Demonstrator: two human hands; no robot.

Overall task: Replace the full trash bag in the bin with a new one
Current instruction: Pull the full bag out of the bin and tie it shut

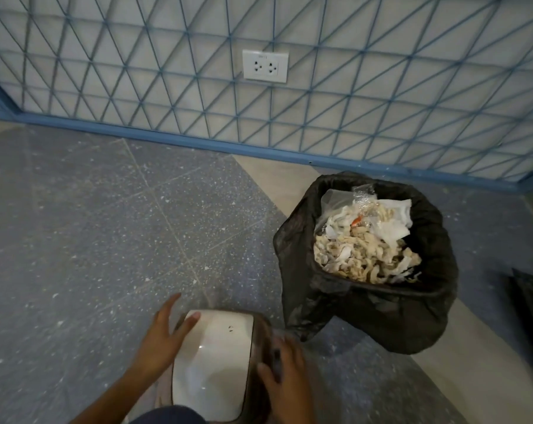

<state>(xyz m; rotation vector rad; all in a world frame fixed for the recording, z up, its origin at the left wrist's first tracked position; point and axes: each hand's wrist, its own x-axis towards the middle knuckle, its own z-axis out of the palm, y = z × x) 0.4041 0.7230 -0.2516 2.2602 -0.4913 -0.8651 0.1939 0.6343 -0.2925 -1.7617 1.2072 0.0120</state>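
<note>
The bin (381,304) stands on the floor at the right, lined with a black trash bag (308,295) whose edge is folded over the rim. It is full of pale scraps, tissue and clear plastic (366,237). The bin's white lid with a brown rim (216,362) is at the bottom centre, off the bin. My left hand (164,338) lies against the lid's left side with fingers spread. My right hand (286,374) grips the lid's brown right edge, blurred. A dark folded bag (531,307) lies at the right edge.
A wall with a blue diamond lattice and blue skirting (197,145) runs behind the bin. A white double socket (265,66) is set in it. Grey speckled floor tiles (90,224) spread to the left, a beige strip (271,179) runs diagonally past the bin.
</note>
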